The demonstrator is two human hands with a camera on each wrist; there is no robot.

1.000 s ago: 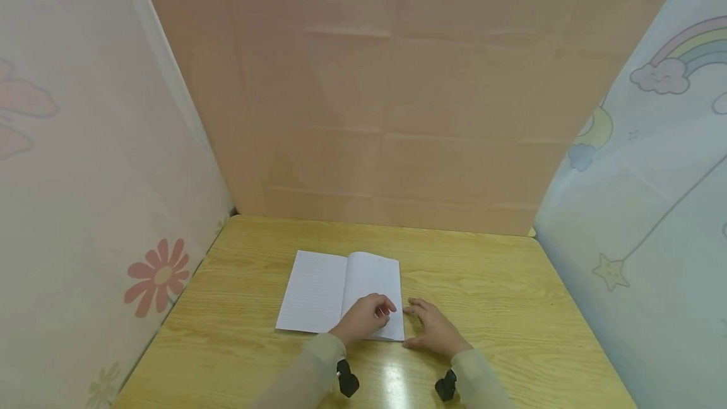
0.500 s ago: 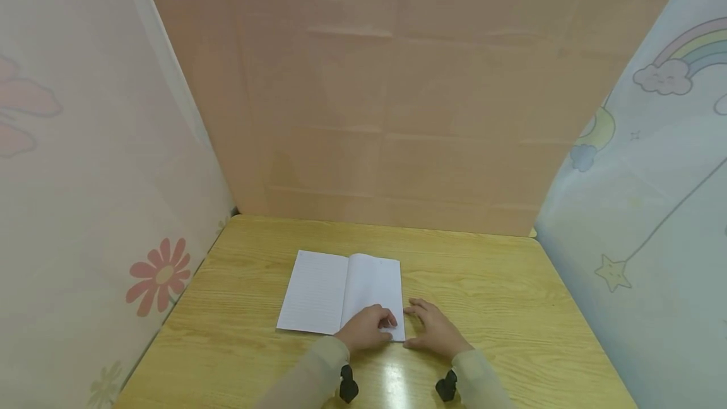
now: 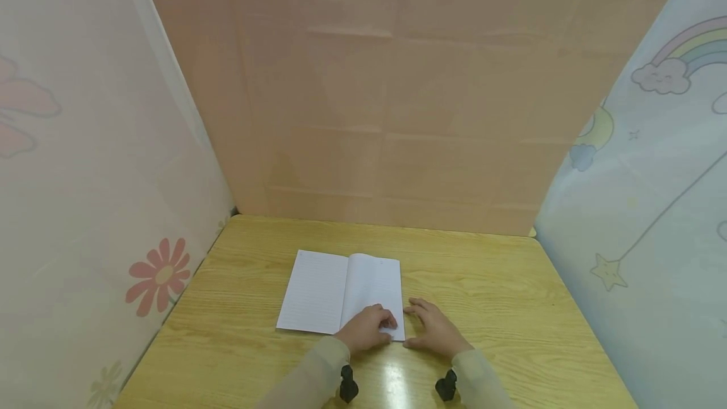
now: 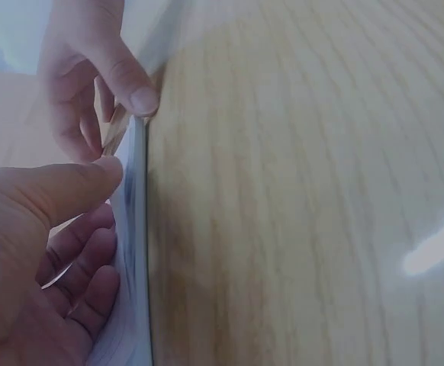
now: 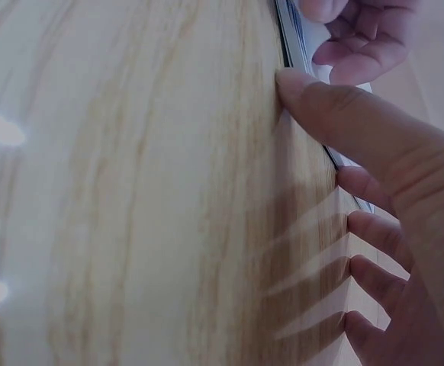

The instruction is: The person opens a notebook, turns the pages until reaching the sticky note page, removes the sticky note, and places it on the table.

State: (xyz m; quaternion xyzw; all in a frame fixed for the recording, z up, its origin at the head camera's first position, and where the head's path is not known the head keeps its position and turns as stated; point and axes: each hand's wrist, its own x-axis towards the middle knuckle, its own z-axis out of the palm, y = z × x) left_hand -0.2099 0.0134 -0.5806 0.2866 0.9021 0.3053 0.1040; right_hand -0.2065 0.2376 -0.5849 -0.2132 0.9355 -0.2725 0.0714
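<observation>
notebook [image 3: 315, 292] lies spread flat on the table [image 3: 511, 308], left of centre, right page bowed up near the spine. left hand [image 3: 366, 328] comes in over the lower part of the right page, fingers loosely bent, thumb apart from them and nothing visible between, page contact unclear. right hand [image 3: 436, 332] sits palm inward just off the right edge, fingers spread and relaxed, gripping nothing, thumb tip at the near right corner.

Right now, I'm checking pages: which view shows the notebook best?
The head view: the notebook lies open, seen from above, though the left hand covers part of it. Both wrist views mainly show its edge, close up.
</observation>
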